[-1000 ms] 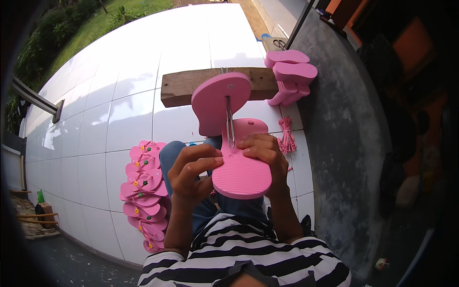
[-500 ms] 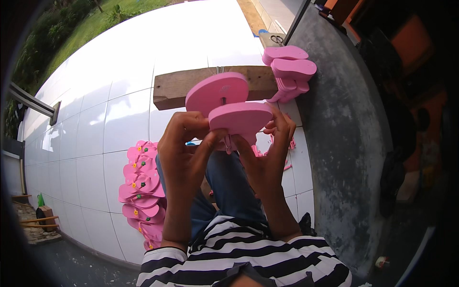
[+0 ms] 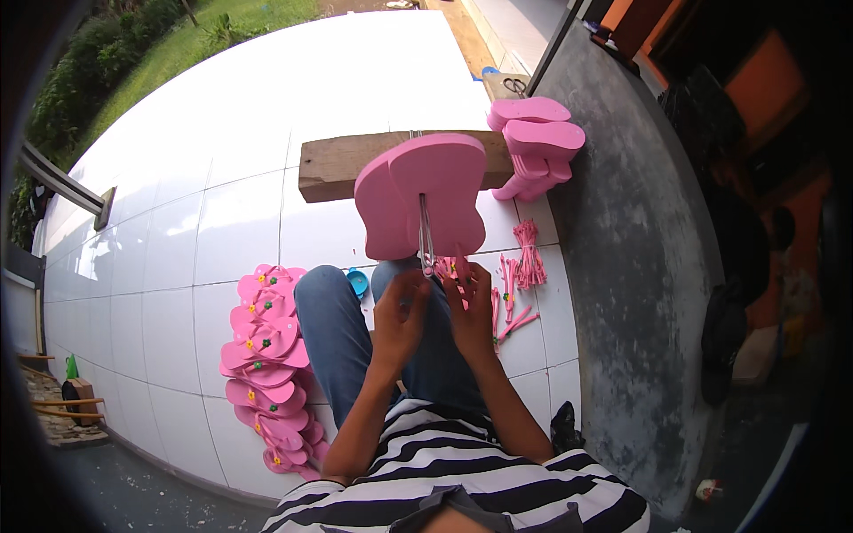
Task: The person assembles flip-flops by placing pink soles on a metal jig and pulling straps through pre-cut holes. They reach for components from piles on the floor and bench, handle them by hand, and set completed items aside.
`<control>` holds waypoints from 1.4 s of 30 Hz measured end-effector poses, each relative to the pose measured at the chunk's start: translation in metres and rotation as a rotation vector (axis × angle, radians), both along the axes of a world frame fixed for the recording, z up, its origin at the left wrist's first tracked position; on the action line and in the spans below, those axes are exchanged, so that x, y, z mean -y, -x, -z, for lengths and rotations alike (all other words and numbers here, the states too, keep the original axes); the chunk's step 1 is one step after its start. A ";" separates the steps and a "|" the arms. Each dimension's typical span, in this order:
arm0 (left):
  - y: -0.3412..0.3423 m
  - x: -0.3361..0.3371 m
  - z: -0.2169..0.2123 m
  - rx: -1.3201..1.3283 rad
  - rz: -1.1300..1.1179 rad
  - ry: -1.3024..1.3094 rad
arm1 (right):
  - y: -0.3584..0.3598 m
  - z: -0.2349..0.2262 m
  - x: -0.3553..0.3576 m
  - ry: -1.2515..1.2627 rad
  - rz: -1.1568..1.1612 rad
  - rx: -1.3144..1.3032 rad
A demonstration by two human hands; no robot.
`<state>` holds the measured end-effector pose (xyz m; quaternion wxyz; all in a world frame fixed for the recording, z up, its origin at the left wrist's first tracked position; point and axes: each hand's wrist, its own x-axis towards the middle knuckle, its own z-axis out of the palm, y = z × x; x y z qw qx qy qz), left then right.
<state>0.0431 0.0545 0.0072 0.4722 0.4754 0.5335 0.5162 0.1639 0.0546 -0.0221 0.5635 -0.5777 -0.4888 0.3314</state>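
Two pink sandal soles (image 3: 449, 191) stand upright side by side in front of a wooden block (image 3: 333, 169). A thin, looped metal rod (image 3: 426, 235) runs down the face of the right sole, its lower end pointing toward me. My left hand (image 3: 399, 315) is just below that end, its fingers curled in; what they hold, if anything, is hidden. Close beside it, my right hand (image 3: 473, 311) pinches a pink strap (image 3: 462, 266) below the right sole. Neither hand grips the soles.
Finished pink flip-flops with small flowers (image 3: 267, 342) lie overlapping at left. Bundled pink straps (image 3: 528, 253) and loose straps (image 3: 515, 322) lie on the tiles at right. More soles (image 3: 542, 138) are stacked beyond the block's right end, near scissors (image 3: 514, 86). A blue round container (image 3: 357, 282) sits by my knee.
Both hands have let go of the front sole and dropped lower, toward me. The soles, formerly tilted and apart, now stand together, with the metal rod showing along the right one.
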 end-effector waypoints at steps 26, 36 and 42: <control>0.039 0.049 -0.028 -0.644 0.285 -0.794 | -0.041 -0.069 0.096 0.488 -0.595 -0.195; 0.044 0.046 -0.036 -0.426 0.192 -0.750 | -0.042 -0.075 0.087 0.582 -0.517 -0.595; 0.020 0.056 -0.020 -0.398 0.209 -0.706 | -0.027 -0.069 0.083 0.530 -0.626 -0.717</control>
